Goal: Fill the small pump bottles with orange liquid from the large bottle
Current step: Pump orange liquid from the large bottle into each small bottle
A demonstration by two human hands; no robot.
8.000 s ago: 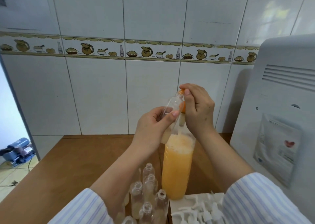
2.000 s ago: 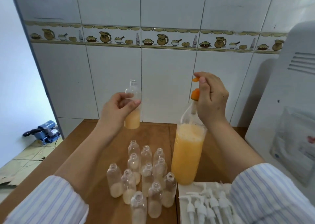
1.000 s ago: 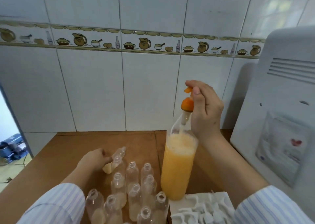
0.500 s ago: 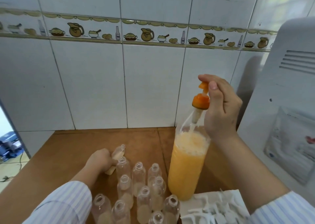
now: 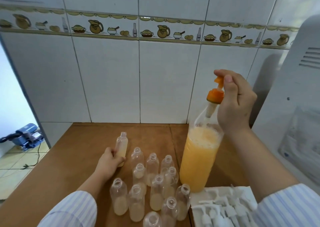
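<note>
Both bare forearms emerge from white sleeves (image 5: 285,211) with thin pale-blue stripes.

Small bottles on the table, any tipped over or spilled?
Nothing stands out. The small bottles stand upright and uncapped, part filled, on a dry wooden table. The left hand holds one more upright beside them; the right hand grips the large bottle's orange pump.

A home kitchen: behind the right hand (image 5: 233,100) gripping the orange pump (image 5: 215,95) runs a white tiled wall (image 5: 110,74) with a border (image 5: 121,28) of painted jugs, pies and bottles; a wooden counter (image 5: 69,157) lies under the hands and a white appliance (image 5: 294,114) stands beside that grip
</note>
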